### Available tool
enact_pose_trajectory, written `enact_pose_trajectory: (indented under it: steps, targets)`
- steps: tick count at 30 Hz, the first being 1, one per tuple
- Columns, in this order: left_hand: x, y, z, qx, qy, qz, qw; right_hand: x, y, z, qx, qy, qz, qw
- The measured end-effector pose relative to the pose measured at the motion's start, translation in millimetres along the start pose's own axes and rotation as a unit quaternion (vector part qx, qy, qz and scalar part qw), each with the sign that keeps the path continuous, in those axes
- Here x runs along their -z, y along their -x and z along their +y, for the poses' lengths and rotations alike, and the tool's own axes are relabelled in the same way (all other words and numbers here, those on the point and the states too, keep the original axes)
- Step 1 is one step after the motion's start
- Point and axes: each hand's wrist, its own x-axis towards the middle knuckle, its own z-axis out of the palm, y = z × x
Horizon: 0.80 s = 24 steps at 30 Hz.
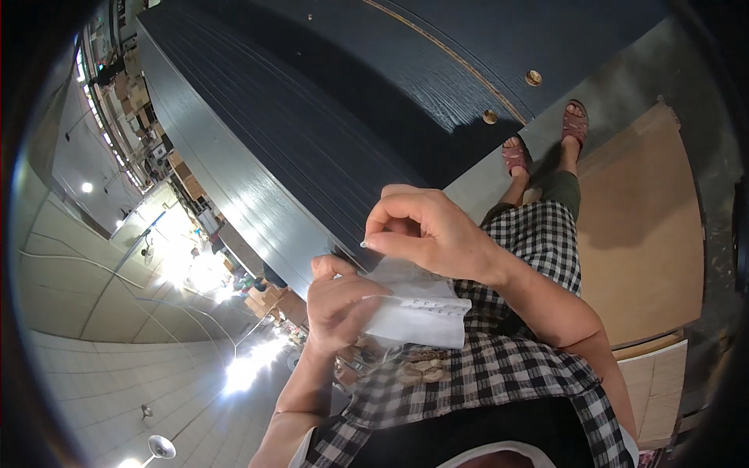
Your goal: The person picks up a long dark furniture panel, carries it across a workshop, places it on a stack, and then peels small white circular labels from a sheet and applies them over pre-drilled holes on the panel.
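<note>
My left hand [337, 306] pinches a white, paper-like strip [415, 331] between thumb and fingers, in front of the checked apron [476, 374]. Two rows of small dots or bits run across the strip, too small to name. A thinner, see-through part spreads above it, toward my right wrist. Just above and to the right, my right hand [433, 230] is closed in a pinch. A tiny pale, shiny bit [364, 244] shows at its thumb tip; its kind is unclear. The two hands are apart.
A large dark, lined panel or stack [289, 109] with a silvery side [226, 156] stands beyond my hands. Past it lies a dark surface with round brass-coloured discs [489, 117]. Cardboard [640, 234] covers floor near my sandalled feet [515, 156]. Boxes [187, 178] stand far left.
</note>
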Motion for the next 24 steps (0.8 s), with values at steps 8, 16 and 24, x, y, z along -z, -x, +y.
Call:
enact_pose_trajectory:
  steps: [8, 16, 24]
  targets:
    - [-3, -1, -7, -0.021, 0.106, 0.018, 0.994, -4, -8, -8, -0.029, 0.033, -0.015, 0.999]
    - [-4, 1, -11, -0.022, 0.128, 0.009, 0.991, -1, -11, -18, -0.040, 0.089, -0.034, 0.995]
    - [-6, 0, -13, -0.028, 0.121, 0.018, 0.992, 2, -10, -16, -0.091, 0.081, -0.024, 0.992]
